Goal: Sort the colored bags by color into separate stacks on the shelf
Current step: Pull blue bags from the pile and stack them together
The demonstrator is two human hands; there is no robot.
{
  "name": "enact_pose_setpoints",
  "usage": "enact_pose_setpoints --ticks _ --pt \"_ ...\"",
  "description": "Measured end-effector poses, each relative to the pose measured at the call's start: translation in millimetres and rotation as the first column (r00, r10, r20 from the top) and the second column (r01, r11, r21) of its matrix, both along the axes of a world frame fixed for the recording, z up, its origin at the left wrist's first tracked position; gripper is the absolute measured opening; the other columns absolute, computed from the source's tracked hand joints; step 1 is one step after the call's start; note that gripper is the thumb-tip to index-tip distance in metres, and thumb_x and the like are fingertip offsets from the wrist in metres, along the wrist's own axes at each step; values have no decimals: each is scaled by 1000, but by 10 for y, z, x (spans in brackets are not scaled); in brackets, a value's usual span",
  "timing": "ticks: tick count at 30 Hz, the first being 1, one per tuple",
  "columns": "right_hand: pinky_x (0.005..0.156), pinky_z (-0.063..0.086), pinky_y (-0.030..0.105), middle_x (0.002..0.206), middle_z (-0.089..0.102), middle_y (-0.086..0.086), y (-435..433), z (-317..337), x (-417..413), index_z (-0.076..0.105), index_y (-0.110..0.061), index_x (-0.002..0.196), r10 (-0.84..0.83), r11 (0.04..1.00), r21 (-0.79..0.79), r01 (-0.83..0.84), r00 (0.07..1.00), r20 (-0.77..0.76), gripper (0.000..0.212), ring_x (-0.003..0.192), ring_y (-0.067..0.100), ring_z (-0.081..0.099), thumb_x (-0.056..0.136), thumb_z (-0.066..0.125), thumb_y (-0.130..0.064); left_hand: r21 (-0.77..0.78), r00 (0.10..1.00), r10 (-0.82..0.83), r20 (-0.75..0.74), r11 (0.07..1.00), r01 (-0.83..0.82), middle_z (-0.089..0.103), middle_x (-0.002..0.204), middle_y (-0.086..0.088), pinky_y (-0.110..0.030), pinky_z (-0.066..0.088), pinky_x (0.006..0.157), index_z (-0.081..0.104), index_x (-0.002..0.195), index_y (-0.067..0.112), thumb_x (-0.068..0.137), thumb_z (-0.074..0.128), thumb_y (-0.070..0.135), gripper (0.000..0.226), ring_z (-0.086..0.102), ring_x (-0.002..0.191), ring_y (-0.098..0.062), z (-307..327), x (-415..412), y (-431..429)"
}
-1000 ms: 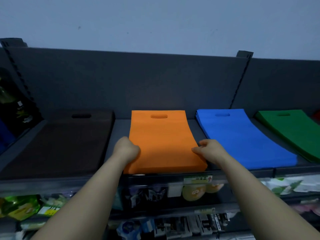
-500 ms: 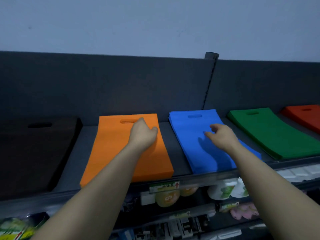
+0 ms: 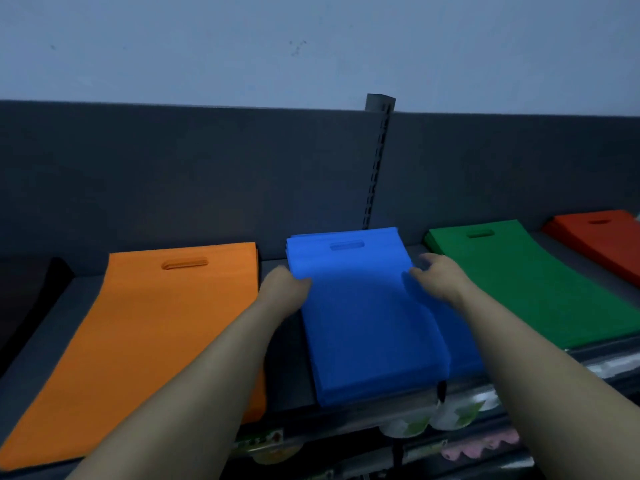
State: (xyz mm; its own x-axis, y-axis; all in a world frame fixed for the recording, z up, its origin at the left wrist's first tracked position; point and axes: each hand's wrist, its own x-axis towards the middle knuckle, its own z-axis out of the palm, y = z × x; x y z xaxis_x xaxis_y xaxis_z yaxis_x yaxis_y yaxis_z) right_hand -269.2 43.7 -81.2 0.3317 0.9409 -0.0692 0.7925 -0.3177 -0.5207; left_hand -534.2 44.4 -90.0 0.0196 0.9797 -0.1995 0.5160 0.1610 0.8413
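In the middle of the frame the blue bags [image 3: 367, 323] lie stacked on the shelf [image 3: 284, 368], the left hand [image 3: 285, 292] pinching their left edge and the right hand [image 3: 440, 278] curled on their right edge, with orange bags [image 3: 156, 341] at left, green bags [image 3: 536, 289] and red bags [image 3: 602, 240] at right.

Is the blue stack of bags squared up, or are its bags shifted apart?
Shifted apart: lower bags of the blue stack stick out past the upper ones on its right side.
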Motion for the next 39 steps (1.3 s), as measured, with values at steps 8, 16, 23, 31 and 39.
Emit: enact_pose_setpoints --ticks 8,16,23,31,39 --pt "76 51 33 108 66 11 595 -124 270 62 -1 109 45 996 -46 -70 910 -411 23 88 24 63 89 53 -9 22 985 169 25 985 -170 49 77 4 -28 43 64 37 70 23 92 53 20 27 48 66 -12 -117 397 295" --pt "76 50 32 123 58 8 913 -211 416 46 -9 132 50 996 -44 -83 867 -495 50 102 25 60 84 52 -18 20 958 283 41 959 -284 54 130 -5 -31 47 81 38 140 6 91 57 26 57 55 106 -21 -194 376 476" --pt "68 51 31 102 65 7 1094 -242 413 57 -8 111 31 993 -58 -100 709 -705 20 86 22 64 94 47 -7 -61 941 306 147 952 -300 56 129 -5 -37 50 88 42 135 9 94 56 22 45 57 109 -25 -225 420 713" --pt "79 52 35 115 64 -1 1028 -192 431 51 -26 122 150 986 89 -142 509 -847 26 100 18 63 97 49 -17 -25 901 300 312 951 -308 51 123 2 -37 49 87 31 137 17 98 50 24 44 55 109 -22 -269 469 638" --pt "65 52 30 101 66 3 923 88 416 57 -13 106 189 981 164 -100 641 -744 26 81 17 64 97 48 -36 93 867 249 432 944 -317 57 106 8 -25 50 68 30 123 23 98 50 25 31 60 89 -8 8 483 587"
